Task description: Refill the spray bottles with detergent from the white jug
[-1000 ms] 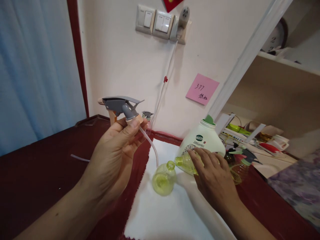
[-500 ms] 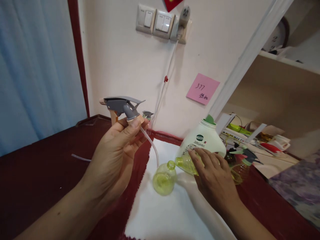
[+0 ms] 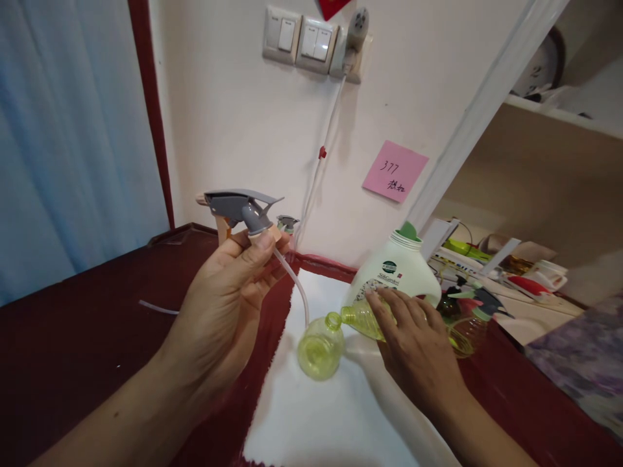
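My left hand (image 3: 228,305) is raised and shut on a grey and peach plastic spray trigger head (image 3: 238,207), its thumb on the collar. A clear dip tube (image 3: 295,282) curves down from that head and its tip ends just above a translucent yellow-green plastic bottle (image 3: 318,350), which stands on a white sheet (image 3: 311,415). My right hand (image 3: 413,344) grips a second yellow-green bottle (image 3: 365,322), tilted on its side with the neck pointing left. Those fingers rest just in front of a white detergent jug (image 3: 394,272) with a green cap.
A dark red table (image 3: 87,363) runs beneath everything. A spray bottle with a grey trigger (image 3: 467,331) stands right of the jug. A small grey spray head (image 3: 287,224) sits behind my left hand. Cluttered shelves lie at the right, with a blue curtain at the left.
The whole view has tilted and shifted slightly with my head. Both hands keep the same hold, and the standing bottle stays in place.
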The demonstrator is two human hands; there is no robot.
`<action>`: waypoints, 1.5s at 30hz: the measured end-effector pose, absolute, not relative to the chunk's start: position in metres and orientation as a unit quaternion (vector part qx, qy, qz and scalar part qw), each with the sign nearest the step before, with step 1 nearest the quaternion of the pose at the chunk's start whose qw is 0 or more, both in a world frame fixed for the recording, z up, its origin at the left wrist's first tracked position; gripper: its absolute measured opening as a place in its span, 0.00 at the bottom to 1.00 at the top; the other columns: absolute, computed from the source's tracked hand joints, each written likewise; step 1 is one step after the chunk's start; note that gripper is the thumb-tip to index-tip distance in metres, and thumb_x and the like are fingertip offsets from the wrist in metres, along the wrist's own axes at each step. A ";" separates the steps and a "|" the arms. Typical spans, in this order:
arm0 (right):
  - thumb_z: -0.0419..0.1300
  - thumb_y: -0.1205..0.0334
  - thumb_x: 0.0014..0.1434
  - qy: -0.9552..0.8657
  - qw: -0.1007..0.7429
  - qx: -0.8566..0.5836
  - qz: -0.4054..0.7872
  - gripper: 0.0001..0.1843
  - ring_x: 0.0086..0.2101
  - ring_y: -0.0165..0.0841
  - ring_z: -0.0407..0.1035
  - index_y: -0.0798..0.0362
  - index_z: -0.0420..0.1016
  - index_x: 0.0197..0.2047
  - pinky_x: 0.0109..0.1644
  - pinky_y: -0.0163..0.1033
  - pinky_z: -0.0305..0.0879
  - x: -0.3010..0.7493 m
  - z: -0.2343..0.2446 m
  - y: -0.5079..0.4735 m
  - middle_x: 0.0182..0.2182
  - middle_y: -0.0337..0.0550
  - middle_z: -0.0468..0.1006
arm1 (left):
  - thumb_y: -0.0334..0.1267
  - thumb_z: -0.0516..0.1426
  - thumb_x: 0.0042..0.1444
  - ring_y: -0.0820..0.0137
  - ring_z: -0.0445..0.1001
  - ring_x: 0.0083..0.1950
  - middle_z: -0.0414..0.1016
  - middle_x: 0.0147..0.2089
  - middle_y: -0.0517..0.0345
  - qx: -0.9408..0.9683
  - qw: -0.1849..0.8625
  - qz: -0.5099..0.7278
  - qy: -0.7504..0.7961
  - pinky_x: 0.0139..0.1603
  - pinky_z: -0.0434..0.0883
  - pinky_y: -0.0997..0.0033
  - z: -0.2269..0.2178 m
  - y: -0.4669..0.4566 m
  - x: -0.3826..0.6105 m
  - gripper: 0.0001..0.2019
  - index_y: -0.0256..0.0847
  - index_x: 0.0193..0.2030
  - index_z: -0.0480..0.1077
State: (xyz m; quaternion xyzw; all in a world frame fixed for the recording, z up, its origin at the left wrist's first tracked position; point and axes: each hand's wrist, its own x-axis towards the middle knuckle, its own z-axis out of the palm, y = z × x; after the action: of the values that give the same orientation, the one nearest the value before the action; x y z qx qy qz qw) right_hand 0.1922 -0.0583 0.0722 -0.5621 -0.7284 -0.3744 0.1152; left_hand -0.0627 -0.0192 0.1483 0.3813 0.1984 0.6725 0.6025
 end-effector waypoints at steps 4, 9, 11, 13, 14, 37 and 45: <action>0.60 0.73 0.53 -0.729 0.117 -0.563 -0.372 0.32 0.55 0.48 0.66 0.54 0.69 0.62 0.61 0.55 0.55 0.193 0.072 -0.058 0.57 0.53 0.75 | 0.35 0.63 0.59 0.73 0.74 0.43 0.77 0.43 0.57 0.376 0.601 0.674 0.209 0.40 0.74 0.77 0.148 -0.020 -0.062 0.03 0.41 0.39 0.77; 0.60 0.73 0.53 -0.728 0.114 -0.566 -0.370 0.31 0.55 0.48 0.66 0.54 0.69 0.62 0.61 0.55 0.55 0.194 0.071 -0.058 0.57 0.53 0.75 | 0.36 0.63 0.59 0.72 0.74 0.44 0.76 0.44 0.56 0.381 0.601 0.671 0.210 0.40 0.74 0.76 0.148 -0.018 -0.062 0.04 0.40 0.40 0.77; 0.60 0.73 0.54 -0.727 0.117 -0.565 -0.371 0.31 0.55 0.48 0.66 0.54 0.69 0.61 0.61 0.55 0.55 0.194 0.071 -0.058 0.57 0.53 0.75 | 0.36 0.63 0.58 0.71 0.74 0.45 0.76 0.45 0.56 0.383 0.600 0.670 0.212 0.40 0.74 0.76 0.147 -0.018 -0.062 0.05 0.40 0.41 0.77; 0.60 0.73 0.54 -0.728 0.120 -0.563 -0.371 0.31 0.55 0.48 0.67 0.54 0.69 0.61 0.61 0.55 0.55 0.195 0.070 -0.058 0.56 0.53 0.75 | 0.36 0.64 0.58 0.71 0.74 0.44 0.76 0.45 0.56 0.382 0.598 0.672 0.213 0.40 0.74 0.76 0.146 -0.018 -0.062 0.05 0.41 0.41 0.77; 0.60 0.73 0.54 -0.729 0.121 -0.562 -0.371 0.31 0.55 0.48 0.66 0.55 0.68 0.62 0.61 0.55 0.55 0.195 0.070 -0.059 0.57 0.53 0.75 | 0.36 0.64 0.58 0.71 0.74 0.44 0.76 0.46 0.56 0.382 0.598 0.672 0.213 0.40 0.74 0.76 0.146 -0.018 -0.062 0.05 0.41 0.41 0.77; 0.60 0.73 0.54 -0.732 0.114 -0.571 -0.355 0.31 0.56 0.48 0.66 0.54 0.68 0.62 0.61 0.54 0.55 0.195 0.070 -0.059 0.57 0.52 0.75 | 0.36 0.64 0.57 0.71 0.73 0.45 0.73 0.47 0.56 0.379 0.602 0.667 0.221 0.42 0.73 0.76 0.147 -0.020 -0.062 0.05 0.39 0.40 0.77; 0.59 0.73 0.53 -0.734 0.117 -0.567 -0.354 0.31 0.56 0.48 0.66 0.55 0.68 0.61 0.60 0.54 0.55 0.195 0.068 -0.059 0.57 0.52 0.75 | 0.36 0.65 0.57 0.71 0.72 0.45 0.73 0.47 0.57 0.382 0.603 0.665 0.217 0.41 0.72 0.75 0.148 -0.021 -0.060 0.05 0.39 0.40 0.77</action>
State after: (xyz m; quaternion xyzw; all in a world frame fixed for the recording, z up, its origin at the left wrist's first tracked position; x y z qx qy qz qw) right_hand 0.1947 -0.0586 0.0681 -0.5674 -0.7341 -0.3540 0.1174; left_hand -0.0602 -0.0208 0.1480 0.3823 0.2166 0.6654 0.6034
